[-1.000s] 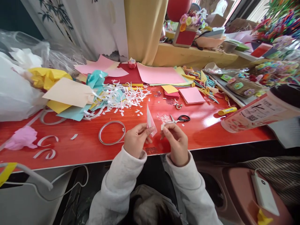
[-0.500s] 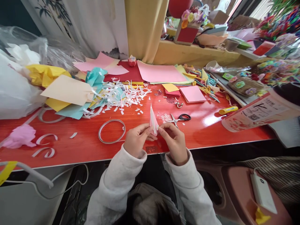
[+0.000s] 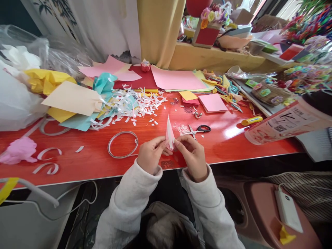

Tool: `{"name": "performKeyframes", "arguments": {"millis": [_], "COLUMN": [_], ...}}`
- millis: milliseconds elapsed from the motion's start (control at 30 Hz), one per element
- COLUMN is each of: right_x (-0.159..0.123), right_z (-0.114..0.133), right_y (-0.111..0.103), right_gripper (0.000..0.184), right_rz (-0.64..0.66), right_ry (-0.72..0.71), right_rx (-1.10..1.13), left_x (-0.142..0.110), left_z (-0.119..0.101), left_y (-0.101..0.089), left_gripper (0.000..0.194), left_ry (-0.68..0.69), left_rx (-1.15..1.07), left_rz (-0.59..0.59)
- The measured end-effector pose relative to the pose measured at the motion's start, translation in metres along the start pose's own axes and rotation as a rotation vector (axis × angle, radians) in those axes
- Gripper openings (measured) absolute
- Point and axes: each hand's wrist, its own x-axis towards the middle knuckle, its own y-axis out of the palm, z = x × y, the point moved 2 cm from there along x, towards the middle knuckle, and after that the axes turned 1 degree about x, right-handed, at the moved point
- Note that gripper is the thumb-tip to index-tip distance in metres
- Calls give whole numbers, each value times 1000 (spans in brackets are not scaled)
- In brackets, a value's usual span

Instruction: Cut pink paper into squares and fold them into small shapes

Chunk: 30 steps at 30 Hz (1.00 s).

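Note:
My left hand (image 3: 149,154) and my right hand (image 3: 192,155) meet over the near edge of the red table (image 3: 90,159). Both pinch the lower end of a narrow folded pink-and-white paper piece (image 3: 169,133) that stands upright with its point away from me. Thumbs and fingertips of both hands close on it from either side. A pair of black-handled scissors (image 3: 199,130) lies just beyond my right hand. A loop of white paper strip (image 3: 122,145) lies left of my left hand.
White paper shreds (image 3: 135,105) and coloured sheets (image 3: 74,100) pile up at the back left. A pink pad (image 3: 212,103), a yellow glue stick (image 3: 251,121) and a printed tube (image 3: 282,126) lie to the right. A pink tissue flower (image 3: 18,150) sits far left.
A second ago my right hand held a small white scrap apart from the folded piece. It has moved left and now pinches the folded piece together with my left hand.

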Motion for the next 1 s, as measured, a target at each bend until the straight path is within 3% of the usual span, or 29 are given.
{"name": "performKeyframes", "arguments": {"millis": [667,800,933,1000], "right_x": [-2,-1,1,2], "right_z": [-2,-3,-6,-6], "right_y": [1,2,0,1], "right_gripper": [11,16,30,26], "right_rz": [-32,-32,-121,-99], "right_ry": [52,101,113,114], "right_rx": [-67,-52,-17,69], "left_x": [0,0,-1,-1], "left_z": [2,0,-2,-3], "left_y": [0,-1,-2,-2], "left_gripper": [21,20,19,21], "left_ry": [19,13,-1,-11], "left_rx": [55,36,-8,-35], "left_rz": [14,15,-14,-4]}}
